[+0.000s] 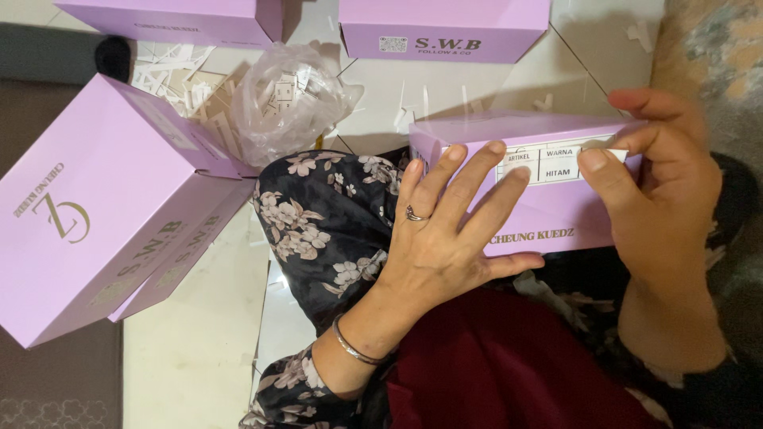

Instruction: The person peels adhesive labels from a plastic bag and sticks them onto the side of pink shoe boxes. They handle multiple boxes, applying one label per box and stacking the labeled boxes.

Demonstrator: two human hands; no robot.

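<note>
Soft, even indoor light, faint shadows beneath the lilac boxes [95, 214], slight blur at the frame edges.

Lilac boxes, floral cloth, cream tiles

Box [548, 214] on lap: lilac w/ white label [556, 163], black print; 2 closed boxes at left [87, 214] + 2 at top [445, 28] same lilac, gold/dark lettering. Cloth on lap [334, 222]: black w/ cream-pink flowers; skirt [501, 373] deep red. Plastic bag [290, 95] clear, white paper strips inside. Floor [191, 349] cream tile; mat [63, 381] grey-brown. Ring [414, 214] + bangle [354, 349] silver
</note>
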